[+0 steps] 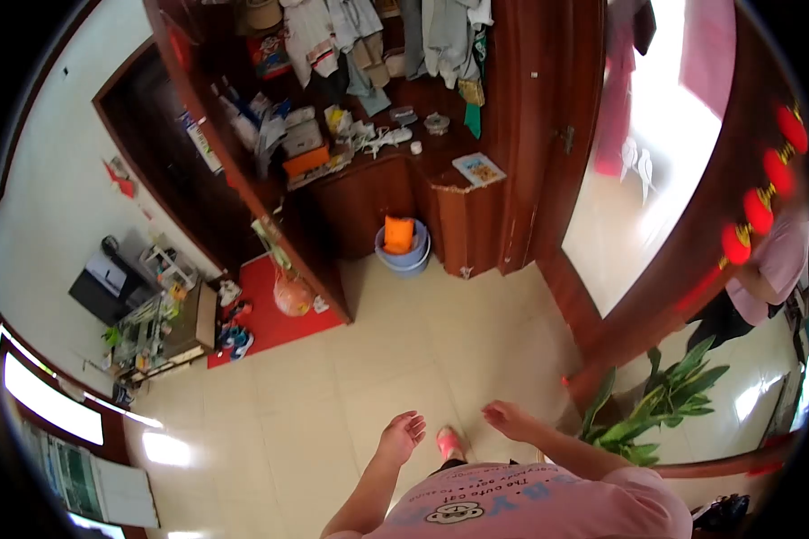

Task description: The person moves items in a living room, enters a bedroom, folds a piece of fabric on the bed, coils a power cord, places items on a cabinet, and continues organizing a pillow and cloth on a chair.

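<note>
My left hand (401, 438) hangs in front of my body over the tiled floor, its fingers loosely bent and apart, with nothing in it. To the right my right hand (510, 419) is held at about the same height, its fingers slightly curled and no object visible in them. Neither hand touches anything. Between them and below, a foot in a pink slipper (449, 442) steps forward. Farther ahead, a blue bucket (408, 260) with an orange item (398, 235) in it stands against the wooden cabinet (377, 199).
Clothes (355, 40) hang above a cluttered cabinet top. A red mat (265, 314) with shoes lies left, by a low cabinet (191, 331). A leafy plant (643, 418) and a mirror (737, 377) stand right. A frosted door (634, 189) is beyond.
</note>
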A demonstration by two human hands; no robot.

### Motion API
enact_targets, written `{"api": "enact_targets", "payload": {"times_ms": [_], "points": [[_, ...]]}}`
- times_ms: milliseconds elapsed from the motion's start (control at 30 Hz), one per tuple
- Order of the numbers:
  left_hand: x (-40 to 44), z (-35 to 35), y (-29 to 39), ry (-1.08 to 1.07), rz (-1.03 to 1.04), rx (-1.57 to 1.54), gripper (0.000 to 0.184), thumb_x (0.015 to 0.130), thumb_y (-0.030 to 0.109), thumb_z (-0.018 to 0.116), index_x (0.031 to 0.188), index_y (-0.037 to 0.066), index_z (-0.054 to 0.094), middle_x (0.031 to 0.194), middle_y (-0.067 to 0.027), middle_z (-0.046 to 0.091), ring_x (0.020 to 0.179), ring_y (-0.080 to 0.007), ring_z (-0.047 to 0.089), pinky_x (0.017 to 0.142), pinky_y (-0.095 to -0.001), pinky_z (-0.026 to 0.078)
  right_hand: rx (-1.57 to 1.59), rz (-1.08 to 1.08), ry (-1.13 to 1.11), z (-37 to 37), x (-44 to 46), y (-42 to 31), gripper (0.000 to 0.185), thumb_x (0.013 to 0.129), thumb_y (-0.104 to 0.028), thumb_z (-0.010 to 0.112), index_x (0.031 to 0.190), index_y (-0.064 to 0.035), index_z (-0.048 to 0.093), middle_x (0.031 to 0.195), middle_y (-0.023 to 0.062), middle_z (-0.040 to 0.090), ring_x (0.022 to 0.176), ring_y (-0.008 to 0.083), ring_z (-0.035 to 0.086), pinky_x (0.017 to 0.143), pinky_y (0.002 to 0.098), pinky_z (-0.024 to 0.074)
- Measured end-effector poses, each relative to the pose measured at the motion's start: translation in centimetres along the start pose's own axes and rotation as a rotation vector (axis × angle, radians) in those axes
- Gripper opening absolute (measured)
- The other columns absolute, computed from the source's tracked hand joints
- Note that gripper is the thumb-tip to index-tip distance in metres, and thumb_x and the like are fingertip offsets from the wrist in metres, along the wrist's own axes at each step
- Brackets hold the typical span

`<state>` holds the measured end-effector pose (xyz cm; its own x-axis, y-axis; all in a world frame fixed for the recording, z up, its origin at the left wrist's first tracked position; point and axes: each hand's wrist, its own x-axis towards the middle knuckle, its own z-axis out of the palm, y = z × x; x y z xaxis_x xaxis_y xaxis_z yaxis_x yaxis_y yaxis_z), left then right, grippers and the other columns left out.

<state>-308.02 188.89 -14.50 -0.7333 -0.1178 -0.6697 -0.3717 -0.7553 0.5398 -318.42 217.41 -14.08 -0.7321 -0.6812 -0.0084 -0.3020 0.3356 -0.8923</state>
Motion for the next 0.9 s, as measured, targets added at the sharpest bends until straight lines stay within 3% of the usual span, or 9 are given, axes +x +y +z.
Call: {"api": "enact_targets", "payload": {"times_ms": [133, 233, 300, 467, 533, 600, 733, 833, 900], "points": [[9.0, 6.3, 8.6, -0.112, -0.064, 0.034, 0.017, 0.090, 0.016, 0.050, 0.105, 0.010, 0.055, 0.097, -0.0055, 0.061, 0.091, -0.0175, 0.058, 0.077, -0.0339, 0.048, 0.131, 0.230, 0.206, -6.3, 4.3, 6.3, 0.016, 0.086, -0.012, 0.060, 0.099, -0.0035, 0.058, 0.085, 0.0109, 0.064, 0.079, 0.0203, 0.063, 0.069, 0.0305, 0.0501], [15.7, 11.7, 14.5, -0.166, -0.075, 0.133, 0.018, 0.091, 0.015, 0.048, 0.107, 0.010, 0.054, 0.098, -0.0066, 0.061, 0.090, -0.0187, 0.059, 0.078, -0.0341, 0.049, 0.034, 0.362, 0.287, -8.5, 7.6, 12.8, 0.015, 0.085, -0.007, 0.060, 0.099, -0.0017, 0.058, 0.083, 0.0073, 0.064, 0.077, 0.0153, 0.062, 0.067, 0.0276, 0.0495], [20.1, 13.9, 17.4, -0.166, -0.083, 0.136, 0.018, 0.091, 0.014, 0.048, 0.106, 0.009, 0.055, 0.098, -0.0066, 0.061, 0.090, -0.0191, 0.059, 0.078, -0.0345, 0.049, 0.263, 0.563, 0.352, -10.5, 10.5, 13.6, 0.016, 0.084, -0.005, 0.060, 0.099, -0.0013, 0.058, 0.081, 0.0051, 0.063, 0.075, 0.0116, 0.059, 0.066, 0.0256, 0.0487], [31.2, 18.0, 24.6, -0.117, -0.076, 0.088, 0.018, 0.089, 0.015, 0.050, 0.106, 0.009, 0.055, 0.097, -0.0070, 0.061, 0.089, -0.0199, 0.059, 0.078, -0.0354, 0.049, 0.339, 0.552, 0.326, -16.5, 24.8, 19.1, 0.013, 0.083, -0.009, 0.060, 0.094, -0.0030, 0.058, 0.076, 0.0065, 0.061, 0.071, 0.0131, 0.059, 0.063, 0.0282, 0.0484], [35.5, 18.8, 28.6, 0.019, -0.075, 0.078, 0.020, 0.088, 0.017, 0.052, 0.106, 0.009, 0.056, 0.097, -0.0074, 0.061, 0.088, -0.0205, 0.059, 0.077, -0.0360, 0.049, -0.365, 0.121, 0.138, -18.6, 32.9, 24.3, 0.008, 0.086, -0.008, 0.056, 0.091, -0.0038, 0.060, 0.079, 0.0087, 0.063, 0.071, 0.0169, 0.062, 0.068, 0.0317, 0.0515], [38.0, 18.7, 32.2, 0.019, -0.037, 0.046, 0.021, 0.088, 0.018, 0.053, 0.106, 0.009, 0.056, 0.098, -0.0075, 0.061, 0.089, -0.0209, 0.059, 0.078, -0.0365, 0.048, -0.215, 0.355, 0.111, -22.0, 42.1, 20.5, 0.013, 0.086, -0.017, 0.056, 0.091, -0.0044, 0.059, 0.080, 0.0089, 0.062, 0.072, 0.0193, 0.061, 0.069, 0.0335, 0.0501], [42.3, 19.9, 38.5, 0.013, 0.095, -0.082, 0.024, 0.089, 0.017, 0.050, 0.111, 0.007, 0.054, 0.102, -0.0091, 0.060, 0.093, -0.0219, 0.057, 0.081, -0.0377, 0.047, 0.038, 0.276, 0.137, -26.7, 60.0, 14.3, 0.020, 0.087, -0.022, 0.058, 0.098, -0.0050, 0.058, 0.085, 0.0095, 0.063, 0.075, 0.0169, 0.060, 0.069, 0.0315, 0.0491], [47.0, 18.9, 43.7, 0.056, 0.088, -0.108, 0.025, 0.090, 0.019, 0.049, 0.112, 0.008, 0.053, 0.102, -0.0086, 0.059, 0.092, -0.0219, 0.057, 0.081, -0.0381, 0.046, -0.102, 0.228, 0.103, -27.3, 71.9, 15.1, 0.021, 0.087, -0.020, 0.060, 0.102, -0.0047, 0.058, 0.088, 0.0079, 0.064, 0.077, 0.0144, 0.060, 0.069, 0.0298, 0.0493], [50.8, 18.0, 48.0, 0.095, 0.093, -0.090, 0.026, 0.091, 0.021, 0.048, 0.113, 0.008, 0.052, 0.102, -0.0083, 0.059, 0.092, -0.0215, 0.056, 0.081, -0.0382, 0.046, 0.137, 0.131, 0.148, -27.1, 78.7, 15.2, 0.020, 0.084, -0.014, 0.062, 0.100, -0.0023, 0.059, 0.090, 0.0059, 0.063, 0.078, 0.0135, 0.060, 0.071, 0.0272, 0.0494]]}}
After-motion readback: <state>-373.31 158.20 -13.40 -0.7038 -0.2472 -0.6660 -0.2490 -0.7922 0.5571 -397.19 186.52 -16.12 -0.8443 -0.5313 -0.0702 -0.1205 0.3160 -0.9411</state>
